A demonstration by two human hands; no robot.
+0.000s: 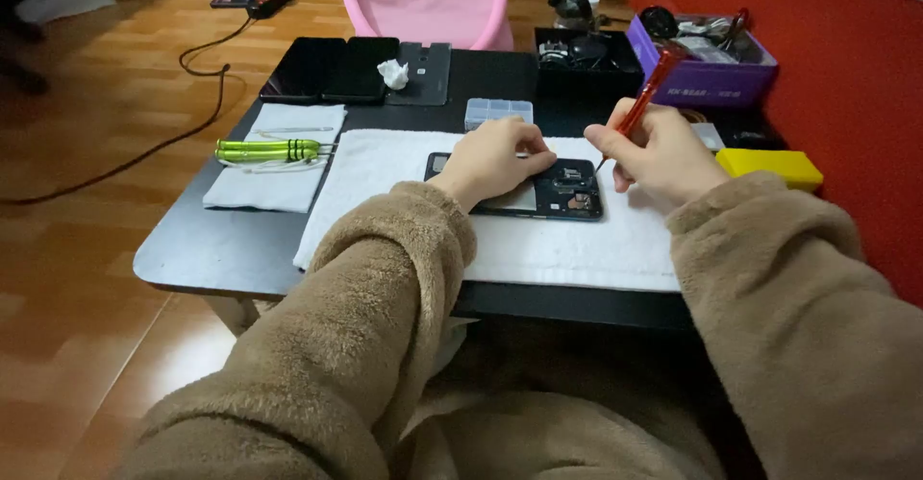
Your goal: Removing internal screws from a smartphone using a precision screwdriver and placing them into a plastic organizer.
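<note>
An opened black phone (567,192) lies on a white towel (385,172) with its inner parts showing. My left hand (495,153) rests on the phone's left half and pinches a thin pale tool whose tip shows by the fingers. My right hand (659,153) grips a red-handled screwdriver (649,91), its tip down at the phone's upper right edge. Both arms wear fuzzy brown sleeves.
On the black table (192,249): green-handled tools (264,150) on a small white cloth, dark panels (332,69) with a white wad, a clear parts box (497,110), a black tray (586,57), a purple bin (707,76), a yellow block (769,165). A pink chair (428,0) stands behind; a cable (183,120) crosses the wooden floor.
</note>
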